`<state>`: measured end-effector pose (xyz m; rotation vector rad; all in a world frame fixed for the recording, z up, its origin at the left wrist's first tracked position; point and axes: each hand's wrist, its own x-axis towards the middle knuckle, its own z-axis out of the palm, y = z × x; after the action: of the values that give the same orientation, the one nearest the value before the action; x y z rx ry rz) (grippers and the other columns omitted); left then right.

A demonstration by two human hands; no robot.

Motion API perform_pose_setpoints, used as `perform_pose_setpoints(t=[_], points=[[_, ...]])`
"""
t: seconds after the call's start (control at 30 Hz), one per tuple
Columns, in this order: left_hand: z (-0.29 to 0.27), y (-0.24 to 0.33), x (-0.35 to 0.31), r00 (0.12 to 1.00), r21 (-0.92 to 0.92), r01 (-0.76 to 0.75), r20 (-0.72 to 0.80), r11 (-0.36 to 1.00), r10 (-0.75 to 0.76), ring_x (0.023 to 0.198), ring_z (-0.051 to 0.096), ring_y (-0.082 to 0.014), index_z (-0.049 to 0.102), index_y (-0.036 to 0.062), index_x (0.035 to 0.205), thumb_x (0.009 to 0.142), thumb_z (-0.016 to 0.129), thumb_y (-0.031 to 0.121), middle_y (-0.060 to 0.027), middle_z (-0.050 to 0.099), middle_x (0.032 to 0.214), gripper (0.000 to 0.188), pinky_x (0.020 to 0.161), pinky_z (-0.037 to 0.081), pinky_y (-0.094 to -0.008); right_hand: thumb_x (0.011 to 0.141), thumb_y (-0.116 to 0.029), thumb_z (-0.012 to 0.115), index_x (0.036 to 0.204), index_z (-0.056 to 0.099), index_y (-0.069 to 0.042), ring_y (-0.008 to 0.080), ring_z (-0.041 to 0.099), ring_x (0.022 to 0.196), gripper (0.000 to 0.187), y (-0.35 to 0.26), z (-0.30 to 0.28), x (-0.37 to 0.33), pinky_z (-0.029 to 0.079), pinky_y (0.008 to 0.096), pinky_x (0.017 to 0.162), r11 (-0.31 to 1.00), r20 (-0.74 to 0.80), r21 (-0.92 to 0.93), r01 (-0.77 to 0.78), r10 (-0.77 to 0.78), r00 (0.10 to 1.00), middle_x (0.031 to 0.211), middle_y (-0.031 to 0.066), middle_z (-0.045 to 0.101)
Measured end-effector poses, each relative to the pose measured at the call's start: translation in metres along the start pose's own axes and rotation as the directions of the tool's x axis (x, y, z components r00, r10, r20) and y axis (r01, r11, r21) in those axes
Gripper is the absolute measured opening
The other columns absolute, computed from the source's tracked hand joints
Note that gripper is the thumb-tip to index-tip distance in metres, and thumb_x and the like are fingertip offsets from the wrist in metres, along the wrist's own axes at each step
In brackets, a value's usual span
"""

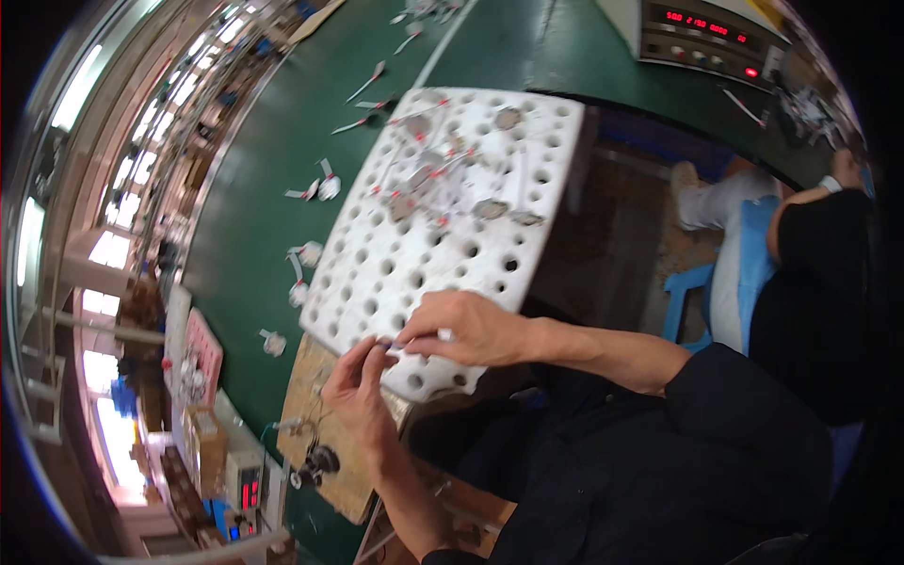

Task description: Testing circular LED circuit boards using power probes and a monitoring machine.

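Note:
My left hand and my right hand meet fingertip to fingertip over the near end of a white board full of round holes. Both are closed in a pinch. Between the fingertips is a small dark piece, too small to name, and a bit of white shows by the right fingers. Farther up the board lies a loose heap of small parts with thin pale leads and red tips. A few grey, flat lumps rest beside the heap.
The board lies over a green table, with several similar parts scattered to its left. A wooden board with a black knobbed fixture is at the near left. A power supply stands far right; another person sits at right.

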<state>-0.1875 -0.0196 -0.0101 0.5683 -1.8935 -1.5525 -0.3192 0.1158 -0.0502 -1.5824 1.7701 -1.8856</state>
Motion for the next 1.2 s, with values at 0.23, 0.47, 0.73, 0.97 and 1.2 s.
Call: perform_pose_setpoints(t=[0.23,0.47,0.73,0.97,1.2], points=[[0.012,-0.012,-0.012,1.0,-0.099,0.016,-0.013,0.995,-0.018,0.071,0.064,-0.0131,0.067,-0.0066,0.102,0.091,0.064,0.002,-0.0137,0.071,0.091,0.015,0.069,0.052,-0.0251,0.087,-0.012,0.064,0.091,0.067,0.0,0.0303,0.064,0.069,0.012,-0.012,-0.003,-0.014,0.051,0.0378,0.063,0.998,-0.003,-0.054,0.012,-0.012,1.0,0.078,0.0132,0.065],[0.033,-0.017,-0.028,0.997,-0.104,-0.028,-0.072,0.994,0.021,0.079,0.062,-0.0116,0.065,-0.0053,0.111,0.096,0.06,0.009,-0.0125,0.069,0.098,0.021,0.071,0.051,-0.025,0.087,-0.011,0.064,0.089,0.064,-0.002,0.0333,0.063,0.068,0.01,-0.026,-0.012,-0.021,0.049,0.0411,0.061,0.997,-0.049,-0.058,-0.057,0.054,0.997,0.075,0.0148,0.064],[0.053,-0.018,-0.038,0.985,-0.176,-0.052,-0.169,0.983,0.022,0.075,0.061,-0.0102,0.066,-0.0055,0.103,0.095,0.06,0.007,-0.0119,0.07,0.093,0.016,0.069,0.049,-0.0228,0.084,-0.006,0.068,0.089,0.066,-0.001,0.0223,0.06,0.054,0.007,-0.034,-0.011,-0.025,0.046,0.0324,0.049,0.997,-0.155,-0.076,0.006,-0.018,0.988,0.069,0.01,0.062],[0.065,-0.025,-0.047,0.987,-0.289,-0.03,-0.159,0.957,-0.018,0.08,0.06,-0.0104,0.062,-0.0024,0.098,0.096,0.058,0.006,-0.0099,0.067,0.096,0.01,0.07,0.05,-0.024,0.084,-0.006,0.069,0.088,0.066,0.0,0.0259,0.064,0.062,0.008,-0.038,-0.015,-0.028,0.049,0.0337,0.055,0.988,-0.129,-0.097,-0.123,0.11,0.986,0.075,0.0124,0.065],[0.07,-0.034,-0.058,0.981,-0.275,-0.077,-0.193,0.959,0.023,0.081,0.063,-0.0119,0.063,-0.0021,0.1,0.092,0.061,-0.001,-0.0083,0.066,0.094,0.008,0.071,0.052,-0.024,0.085,-0.006,0.069,0.09,0.066,0.001,0.0196,0.064,0.058,0.009,-0.042,-0.011,-0.032,0.048,0.0293,0.053,0.965,-0.106,-0.126,-0.229,0.216,0.971,0.072,0.01,0.064]])
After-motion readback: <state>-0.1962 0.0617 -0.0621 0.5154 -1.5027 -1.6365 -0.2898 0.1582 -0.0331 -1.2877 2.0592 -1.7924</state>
